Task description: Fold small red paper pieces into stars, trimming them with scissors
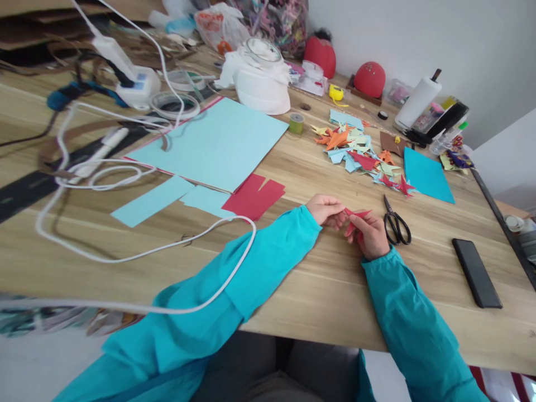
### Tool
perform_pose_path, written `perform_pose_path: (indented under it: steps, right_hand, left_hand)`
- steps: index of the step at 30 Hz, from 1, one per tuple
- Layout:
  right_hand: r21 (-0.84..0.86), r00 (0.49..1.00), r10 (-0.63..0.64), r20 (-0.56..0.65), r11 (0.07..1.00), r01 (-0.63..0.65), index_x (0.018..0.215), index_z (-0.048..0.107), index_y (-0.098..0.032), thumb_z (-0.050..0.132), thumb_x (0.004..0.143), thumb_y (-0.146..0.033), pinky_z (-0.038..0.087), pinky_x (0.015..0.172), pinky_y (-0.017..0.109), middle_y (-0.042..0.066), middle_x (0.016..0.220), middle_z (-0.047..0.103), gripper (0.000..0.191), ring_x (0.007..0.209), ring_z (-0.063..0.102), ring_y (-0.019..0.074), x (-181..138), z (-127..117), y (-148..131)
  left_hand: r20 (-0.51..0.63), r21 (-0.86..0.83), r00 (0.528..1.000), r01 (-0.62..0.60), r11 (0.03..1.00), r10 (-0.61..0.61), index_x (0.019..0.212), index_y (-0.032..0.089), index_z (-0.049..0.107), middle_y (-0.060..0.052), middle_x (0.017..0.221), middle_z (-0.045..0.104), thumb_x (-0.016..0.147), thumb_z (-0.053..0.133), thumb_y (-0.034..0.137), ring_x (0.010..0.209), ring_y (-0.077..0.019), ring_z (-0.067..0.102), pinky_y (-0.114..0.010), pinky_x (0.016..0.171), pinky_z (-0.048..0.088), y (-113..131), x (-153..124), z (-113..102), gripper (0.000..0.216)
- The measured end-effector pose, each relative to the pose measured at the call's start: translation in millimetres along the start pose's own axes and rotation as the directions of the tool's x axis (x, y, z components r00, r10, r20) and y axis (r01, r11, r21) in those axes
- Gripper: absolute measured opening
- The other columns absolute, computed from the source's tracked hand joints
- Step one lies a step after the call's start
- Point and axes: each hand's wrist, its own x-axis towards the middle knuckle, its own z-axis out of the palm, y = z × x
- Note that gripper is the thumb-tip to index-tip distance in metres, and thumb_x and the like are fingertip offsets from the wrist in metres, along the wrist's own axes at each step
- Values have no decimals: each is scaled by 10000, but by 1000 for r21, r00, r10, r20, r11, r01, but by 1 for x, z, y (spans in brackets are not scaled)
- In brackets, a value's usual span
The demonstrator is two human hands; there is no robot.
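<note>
Between my two hands is a small red folded paper piece (pixel 360 213), pointed at its ends and partly covered by the fingers. My left hand (pixel 327 211) pinches its left end with the fingertips. My right hand (pixel 371 231) closes thumb and fingers on its body. Black-handled scissors (pixel 396 223) lie just right of my right hand. Beyond the hands sits a pile of folded paper cranes (pixel 347 146) in orange, red, yellow and light blue. Cut red paper (pixel 254 198) lies left of my left hand, beside light blue paper strips (pixel 151 201).
Large light blue sheets (pixel 218 142) lie at the left, near a white cable (pixel 125 259) that loops over my left sleeve. A bright blue sheet (pixel 427 176) and a black phone (pixel 476 273) are at the right. White rolls (pixel 262 84), a green spool (pixel 296 123) and a tape measure (pixel 336 93) stand behind.
</note>
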Motion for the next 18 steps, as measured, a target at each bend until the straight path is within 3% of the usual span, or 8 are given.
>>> perform_pose_path:
  steps: [8,18]
  right_hand:
    - [2,999,-9,34,1000,9,709,616,-138,614,721,-312,384,307,188,3,480,615,174,328,506,96,1,-1,2]
    - [-8,997,-20,70,1000,20,706,611,-138,589,748,-301,399,333,197,10,502,622,169,360,522,101,0,-3,2]
  left_hand:
    - [-88,195,988,-109,975,128,576,82,549,27,384,532,577,727,219,333,-67,484,-177,345,408,0,-4,8,224]
    - [-24,155,993,-107,982,112,597,74,555,17,406,556,565,735,244,350,-74,511,-189,375,438,-3,-3,4,250]
